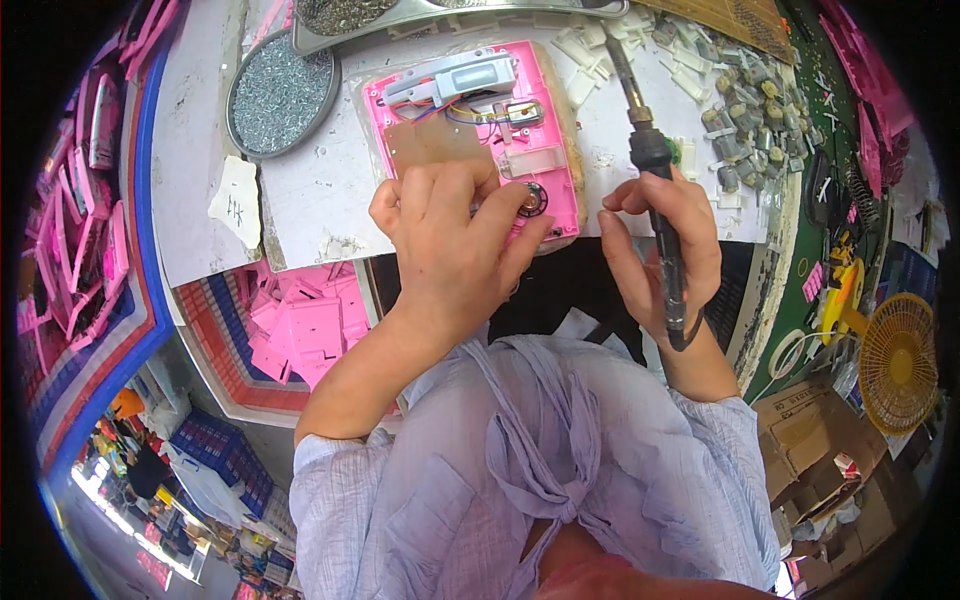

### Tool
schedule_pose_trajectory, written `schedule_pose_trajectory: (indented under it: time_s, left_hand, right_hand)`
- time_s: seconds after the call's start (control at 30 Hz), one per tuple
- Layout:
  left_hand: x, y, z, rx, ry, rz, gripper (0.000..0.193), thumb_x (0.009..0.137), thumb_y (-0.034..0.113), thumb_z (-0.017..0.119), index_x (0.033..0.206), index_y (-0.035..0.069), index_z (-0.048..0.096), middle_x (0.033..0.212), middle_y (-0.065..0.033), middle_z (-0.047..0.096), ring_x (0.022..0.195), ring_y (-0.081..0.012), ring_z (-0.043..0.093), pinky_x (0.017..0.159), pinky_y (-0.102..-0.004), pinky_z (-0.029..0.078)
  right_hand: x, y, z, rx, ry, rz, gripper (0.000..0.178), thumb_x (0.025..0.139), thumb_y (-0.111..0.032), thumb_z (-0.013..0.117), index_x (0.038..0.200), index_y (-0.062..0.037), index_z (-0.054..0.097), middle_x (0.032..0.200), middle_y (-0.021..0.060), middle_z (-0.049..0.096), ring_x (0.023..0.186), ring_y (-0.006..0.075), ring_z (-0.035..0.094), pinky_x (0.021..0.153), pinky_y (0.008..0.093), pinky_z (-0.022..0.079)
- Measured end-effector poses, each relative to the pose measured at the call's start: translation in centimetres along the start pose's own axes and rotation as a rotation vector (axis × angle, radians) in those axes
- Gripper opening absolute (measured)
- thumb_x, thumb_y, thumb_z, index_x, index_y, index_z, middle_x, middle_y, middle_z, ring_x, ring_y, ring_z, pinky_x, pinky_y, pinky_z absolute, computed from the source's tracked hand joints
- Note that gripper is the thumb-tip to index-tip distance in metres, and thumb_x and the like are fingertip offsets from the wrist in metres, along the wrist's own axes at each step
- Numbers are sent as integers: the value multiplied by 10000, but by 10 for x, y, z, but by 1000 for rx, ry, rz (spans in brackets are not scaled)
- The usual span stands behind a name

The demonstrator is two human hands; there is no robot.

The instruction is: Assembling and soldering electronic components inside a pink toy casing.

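An open pink plastic housing [545,160] lies on the white bench, with a grey part, coloured wires, a brown circuit board [435,145] and a small round speaker [532,198] inside. My left hand [450,245] rests on its near edge, fingers pressing by the board and speaker. My right hand [665,250] grips a black-handled soldering iron [650,150], whose tip points away toward the far side of the bench, to the right of the housing.
A round tray of small metal screws [280,95] sits at far left, a metal tray [450,12] behind. Several small white and grey parts [740,110] lie at right. A crate of pink plastic pieces [310,325] stands lower left; a yellow fan [900,360] at right.
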State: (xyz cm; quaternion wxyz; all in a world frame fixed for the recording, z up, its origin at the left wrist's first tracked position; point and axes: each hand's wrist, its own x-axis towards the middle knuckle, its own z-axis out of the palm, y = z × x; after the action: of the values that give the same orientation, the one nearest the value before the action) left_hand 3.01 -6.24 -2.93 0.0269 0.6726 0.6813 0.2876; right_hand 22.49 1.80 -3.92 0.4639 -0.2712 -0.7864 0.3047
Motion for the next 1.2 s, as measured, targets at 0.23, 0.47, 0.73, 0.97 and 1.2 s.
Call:
schedule_pose_trajectory:
  time_s: [0.23, 0.47, 0.73, 0.97, 1.2]
  left_hand:
    - [4, 0, 2, 26, 19, -31, 236, 743, 228, 857, 949, 172, 757, 955, -8, 612, 942, -221, 546, 868, -407, 305]
    - [2, -5, 3, 0, 28, 29, 217, 731, 185, 841, 922, 154, 741, 953, 1, 618, 902, -211, 551, 866, -406, 309]
    - [6, -9, -4, -75, -37, 70, 249, 702, 172, 856, 921, 130, 744, 905, -15, 598, 891, -213, 554, 830, -384, 322]
    - [9, 5, -6, 46, -83, 3, 207, 727, 185, 853, 884, 127, 730, 901, -25, 592, 888, -227, 560, 826, -397, 329]
    - [3, 3, -6, 52, -90, 23, 196, 749, 174, 817, 902, 115, 710, 944, -27, 606, 901, -239, 561, 873, -422, 327]
  right_hand:
    - [-3, 4, -6, 33, 23, 25, 580, 734, 143, 791, 1272, 20, 614, 905, 129, 683, 794, 262, 667, 886, 417, 519]
    - [-3, 6, -9, 52, 24, 34, 572, 734, 144, 792, 1266, 24, 620, 905, 122, 681, 784, 252, 666, 904, 418, 520]
    - [-4, 8, -13, 28, 41, 54, 565, 733, 152, 785, 1259, 16, 629, 908, 111, 685, 781, 245, 670, 919, 410, 520]
    - [-1, 7, -15, 48, 44, 73, 569, 730, 159, 780, 1259, 15, 631, 898, 104, 679, 792, 240, 658, 917, 401, 520]
    - [1, 5, -19, 67, 42, 84, 549, 747, 122, 790, 1261, 11, 634, 874, 99, 672, 791, 236, 648, 914, 397, 512]
